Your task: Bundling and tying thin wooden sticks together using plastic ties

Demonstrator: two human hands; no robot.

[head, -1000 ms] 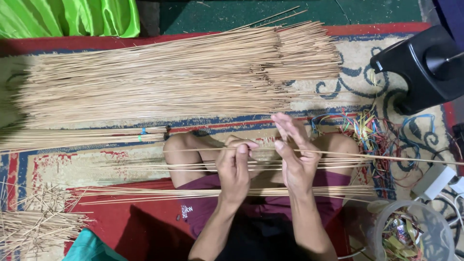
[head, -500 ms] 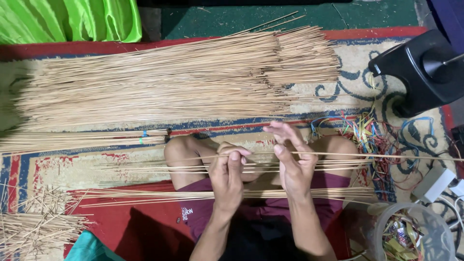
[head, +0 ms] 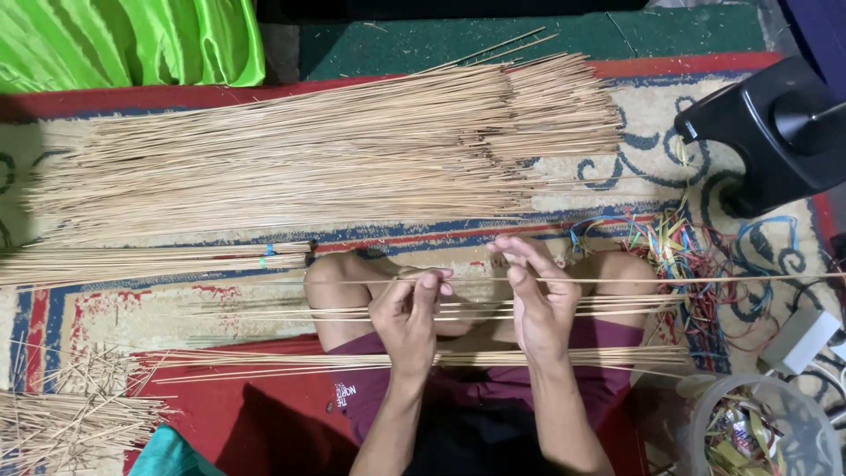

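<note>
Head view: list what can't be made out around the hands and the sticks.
- Thin stick in the left hand and right hand: its right end is cut off by the frame edge.
- Clear tub: contents too small, corner cropped.
- Tied bundle: left end cropped.

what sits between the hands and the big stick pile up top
Nothing visible. Beyond the left hand and right hand, both on one thin stick, only bare rug lies before the big pile.
</note>
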